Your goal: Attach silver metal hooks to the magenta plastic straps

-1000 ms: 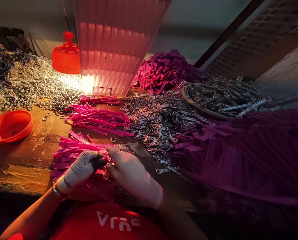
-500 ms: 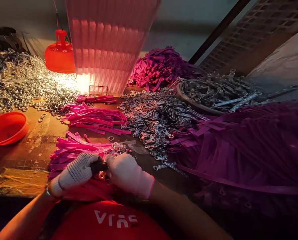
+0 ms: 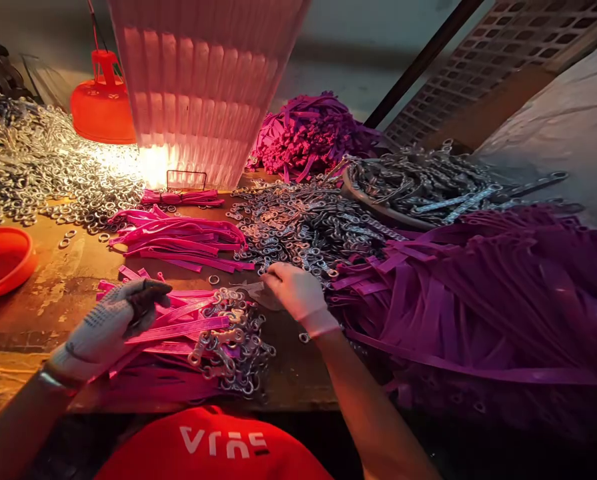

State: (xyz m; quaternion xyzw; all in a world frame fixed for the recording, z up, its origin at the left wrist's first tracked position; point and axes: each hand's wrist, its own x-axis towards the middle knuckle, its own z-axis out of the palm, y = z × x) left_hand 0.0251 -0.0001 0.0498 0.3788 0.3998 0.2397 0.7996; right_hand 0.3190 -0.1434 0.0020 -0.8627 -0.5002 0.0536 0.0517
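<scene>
My left hand (image 3: 121, 317), in a dotted white glove with dark fingertips, hovers over the left part of a bundle of pink straps (image 3: 178, 333). Its fingers are loosely bent and apart, with nothing visible in them. Metal rings and links (image 3: 235, 340) cluster at the bundle's right end. My right hand (image 3: 298, 293), in a white glove, is at the near left edge of a heap of metal chain pieces (image 3: 303, 227). Thumb and fingertips are drawn together there; whatever they may pinch is too small to make out.
An orange lamp (image 3: 103, 110) hangs beside a ribbed translucent panel (image 3: 193, 80). More pink straps (image 3: 178, 240) lie behind the bundle. Purple straps (image 3: 478, 293) are heaped at right, below a basin of chains (image 3: 373, 210). An orange bowl (image 3: 8, 263) and a metal heap (image 3: 33, 160) are at left.
My hands were together over the strap bundle and have separated. The left moved left and its fingers loosened; the right moved up and right to the chain heap. The metal-ended straps are now uncovered.
</scene>
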